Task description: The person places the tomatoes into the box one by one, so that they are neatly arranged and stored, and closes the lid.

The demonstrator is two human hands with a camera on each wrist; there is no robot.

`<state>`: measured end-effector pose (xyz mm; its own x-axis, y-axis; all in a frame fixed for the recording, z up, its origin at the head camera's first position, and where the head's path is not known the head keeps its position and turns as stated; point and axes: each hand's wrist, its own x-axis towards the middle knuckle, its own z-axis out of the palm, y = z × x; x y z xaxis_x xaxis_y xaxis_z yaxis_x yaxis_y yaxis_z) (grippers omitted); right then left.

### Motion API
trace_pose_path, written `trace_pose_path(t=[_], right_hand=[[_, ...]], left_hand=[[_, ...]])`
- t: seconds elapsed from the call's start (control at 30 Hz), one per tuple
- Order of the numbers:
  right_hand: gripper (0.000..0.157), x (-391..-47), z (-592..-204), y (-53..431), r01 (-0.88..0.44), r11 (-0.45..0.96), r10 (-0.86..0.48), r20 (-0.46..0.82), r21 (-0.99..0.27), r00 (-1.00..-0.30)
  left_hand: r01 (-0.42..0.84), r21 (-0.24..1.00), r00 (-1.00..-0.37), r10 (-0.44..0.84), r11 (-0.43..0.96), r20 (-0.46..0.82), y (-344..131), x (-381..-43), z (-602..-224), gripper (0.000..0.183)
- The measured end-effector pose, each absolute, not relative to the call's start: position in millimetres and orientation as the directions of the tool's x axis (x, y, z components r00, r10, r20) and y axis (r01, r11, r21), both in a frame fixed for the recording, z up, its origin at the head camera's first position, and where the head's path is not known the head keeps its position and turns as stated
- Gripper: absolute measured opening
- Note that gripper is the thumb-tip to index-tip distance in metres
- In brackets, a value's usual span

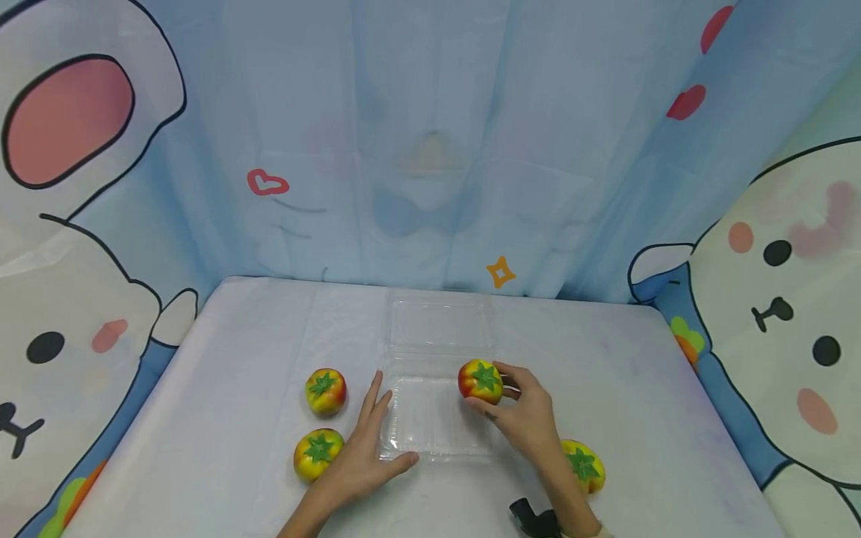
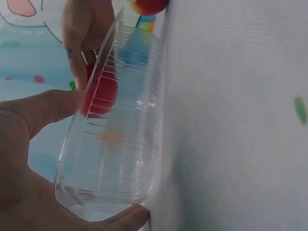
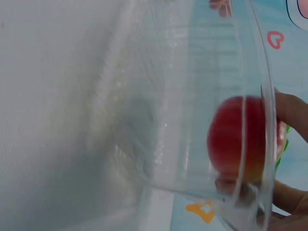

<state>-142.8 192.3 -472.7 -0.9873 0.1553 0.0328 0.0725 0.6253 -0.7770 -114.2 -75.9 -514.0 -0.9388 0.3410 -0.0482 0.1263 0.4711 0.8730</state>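
Note:
In the head view my right hand (image 1: 521,411) holds a red and yellow persimmon (image 1: 480,381) with a green leafy top, between thumb and fingers. That persimmon is over the right part of a clear plastic clamshell box (image 1: 424,418), whose lid (image 1: 440,325) lies folded back. In the right wrist view the red underside of the persimmon (image 3: 236,137) shows through the box wall. My left hand (image 1: 363,459) is spread at the box's left front corner, fingers extended along its side. The left wrist view has the left thumb (image 2: 53,108) by the box rim (image 2: 72,127).
Two more persimmons stand left of the box, one farther back (image 1: 326,391) and one nearer (image 1: 315,454), close to my left hand. Another persimmon (image 1: 584,465) lies beside my right forearm. A black object (image 1: 534,519) is at the front edge. A printed curtain (image 1: 430,149) hangs behind the white table (image 1: 235,418).

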Motion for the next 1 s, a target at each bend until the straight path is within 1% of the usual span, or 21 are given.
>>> trace_pose_path(t=[0.33, 0.73, 1.0], right_hand=[[0.077, -141, -471, 169, 0.121, 0.737, 0.192, 0.034, -0.665, -0.981], [0.079, -145, -481, 143, 0.228, 0.788, 0.307, 0.043, -0.571, -0.951], [0.072, -145, -487, 138, 0.22, 0.827, 0.303, 0.081, -0.517, -0.949]], left_hand=[[0.122, 0.867, -0.94, 0.338, 0.484, -0.056, -76, -114, -513, 0.104], [0.137, 0.863, -0.938, 0.344, 0.486, -0.045, -78, -115, -516, 0.105], [0.142, 0.863, -0.935, 0.353, 0.485, -0.045, -77, -117, -518, 0.105]])
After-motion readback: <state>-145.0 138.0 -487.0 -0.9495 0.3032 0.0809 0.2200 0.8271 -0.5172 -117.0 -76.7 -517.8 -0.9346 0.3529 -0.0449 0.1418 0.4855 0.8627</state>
